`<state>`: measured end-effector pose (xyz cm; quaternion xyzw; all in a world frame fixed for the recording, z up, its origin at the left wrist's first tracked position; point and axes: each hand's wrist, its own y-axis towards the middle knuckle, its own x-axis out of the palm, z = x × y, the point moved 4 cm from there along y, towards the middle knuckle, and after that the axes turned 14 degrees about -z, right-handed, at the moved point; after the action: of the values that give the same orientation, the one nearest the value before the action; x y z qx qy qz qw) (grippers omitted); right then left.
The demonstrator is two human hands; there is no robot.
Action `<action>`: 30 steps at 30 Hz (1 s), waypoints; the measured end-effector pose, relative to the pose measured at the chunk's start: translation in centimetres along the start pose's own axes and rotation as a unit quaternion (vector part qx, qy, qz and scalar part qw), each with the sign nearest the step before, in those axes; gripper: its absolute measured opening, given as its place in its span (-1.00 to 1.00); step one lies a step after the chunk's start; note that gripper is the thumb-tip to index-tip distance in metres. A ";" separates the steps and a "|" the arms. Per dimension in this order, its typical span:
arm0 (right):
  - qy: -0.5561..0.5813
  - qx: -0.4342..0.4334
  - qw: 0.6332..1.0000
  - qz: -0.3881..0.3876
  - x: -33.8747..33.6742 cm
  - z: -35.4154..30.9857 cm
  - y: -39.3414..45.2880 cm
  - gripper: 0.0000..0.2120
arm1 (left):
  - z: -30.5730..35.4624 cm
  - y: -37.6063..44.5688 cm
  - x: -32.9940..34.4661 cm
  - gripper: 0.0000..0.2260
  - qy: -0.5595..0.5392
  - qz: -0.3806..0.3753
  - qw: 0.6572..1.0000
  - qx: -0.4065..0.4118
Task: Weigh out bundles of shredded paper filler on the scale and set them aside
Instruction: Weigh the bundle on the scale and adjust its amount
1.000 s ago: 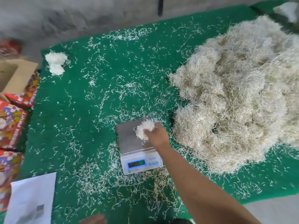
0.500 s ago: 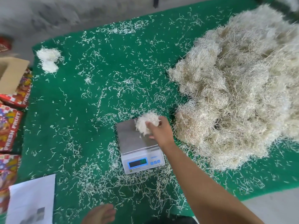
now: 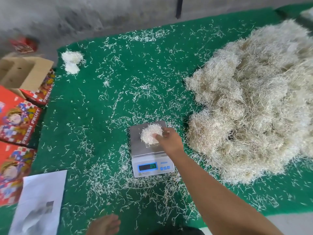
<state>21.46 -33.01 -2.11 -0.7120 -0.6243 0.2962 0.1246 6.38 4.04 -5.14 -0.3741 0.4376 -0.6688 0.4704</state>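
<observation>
One bundle (image 3: 151, 136) sits on the scale (image 3: 147, 146), pinched by the right hand (image 3: 169, 141); weighed bundles (image 3: 72, 61) lie far left, nearer the idle, loosely curled left hand (image 3: 105, 225).

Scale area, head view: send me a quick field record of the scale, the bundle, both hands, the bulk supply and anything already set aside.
scale: scale on the green mat, display lit, digits unclear
bundle: small bundle on the scale platform
right hand: right hand gripping the bundle
left hand: left hand at the near edge, holding nothing
bulk supply: big shredded paper pile right of the scale
set aside: two small bundles at the far left
</observation>
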 end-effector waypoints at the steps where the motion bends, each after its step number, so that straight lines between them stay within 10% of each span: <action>1: 0.002 0.001 1.000 0.008 -0.7 0.5 -0.7 -0.43 | 0.2 -0.7 0.7 -0.79 0.014 -0.005 1.000 0.012; 30: 0.028 -0.001 0.999 0.037 -10.6 14.0 -19.8 -0.84 | -6.5 -2.7 8.7 -0.88 0.111 0.073 0.991 -0.012</action>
<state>-3.27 -42.16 0.43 -0.7427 -0.5942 0.2800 0.1303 -2.79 -2.24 -4.00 -0.2704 0.5216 -0.6649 0.4614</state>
